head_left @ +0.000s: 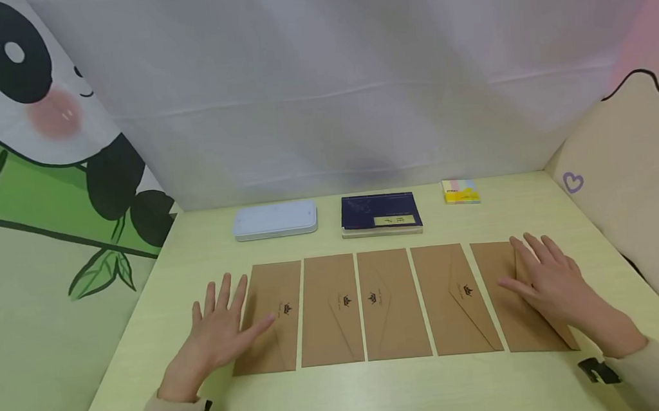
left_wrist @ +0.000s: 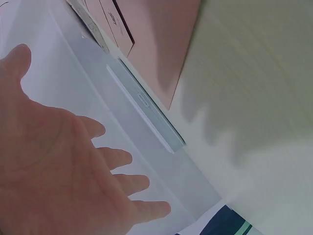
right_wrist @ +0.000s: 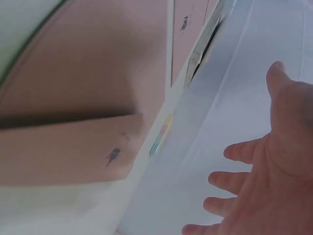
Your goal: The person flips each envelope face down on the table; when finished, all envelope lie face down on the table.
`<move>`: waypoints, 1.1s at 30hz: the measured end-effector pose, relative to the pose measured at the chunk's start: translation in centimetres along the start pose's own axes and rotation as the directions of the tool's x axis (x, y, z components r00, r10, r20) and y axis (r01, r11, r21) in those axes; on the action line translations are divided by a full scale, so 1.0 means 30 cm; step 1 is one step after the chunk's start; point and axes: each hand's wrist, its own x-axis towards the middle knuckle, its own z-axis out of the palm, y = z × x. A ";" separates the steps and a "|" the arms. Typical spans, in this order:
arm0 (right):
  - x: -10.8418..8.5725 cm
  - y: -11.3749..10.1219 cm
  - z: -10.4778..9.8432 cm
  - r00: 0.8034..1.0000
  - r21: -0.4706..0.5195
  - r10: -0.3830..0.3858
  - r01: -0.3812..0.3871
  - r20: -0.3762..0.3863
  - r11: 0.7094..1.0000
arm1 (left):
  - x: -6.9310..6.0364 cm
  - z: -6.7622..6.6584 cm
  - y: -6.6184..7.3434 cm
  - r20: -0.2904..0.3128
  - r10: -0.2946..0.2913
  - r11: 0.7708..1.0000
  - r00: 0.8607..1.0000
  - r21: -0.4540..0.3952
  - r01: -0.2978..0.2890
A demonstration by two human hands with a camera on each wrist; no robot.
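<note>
Several brown kraft envelopes lie side by side in a row across the table. My left hand [head_left: 215, 340], fingers spread, is over the left edge of the leftmost envelope [head_left: 277, 348]; its thumb reaches across that envelope. At the other end, my right hand [head_left: 556, 284] is over the rightmost envelope [head_left: 494, 270], also with fingers apart. That envelope's flap [right_wrist: 63, 152] stands slightly raised, with a dark shadow along its edge in the right wrist view. Both wrist views show the palms with nothing in them. Small dark crown prints mark the middle envelope [head_left: 400, 329] and others.
Behind the row are a white case [head_left: 275, 221], a dark blue book [head_left: 379, 209] and a small pad of coloured sticky notes [head_left: 461, 192]. A white cloth [head_left: 321, 103] hangs along the table's back edge. Printed panels [head_left: 22, 288] stand at both sides.
</note>
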 end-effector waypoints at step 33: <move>0.161 -0.206 0.075 0.981 0.088 -0.159 0.149 0.113 0.985 | 0.041 0.013 -0.015 -0.055 0.022 0.993 0.998 -0.111 -0.028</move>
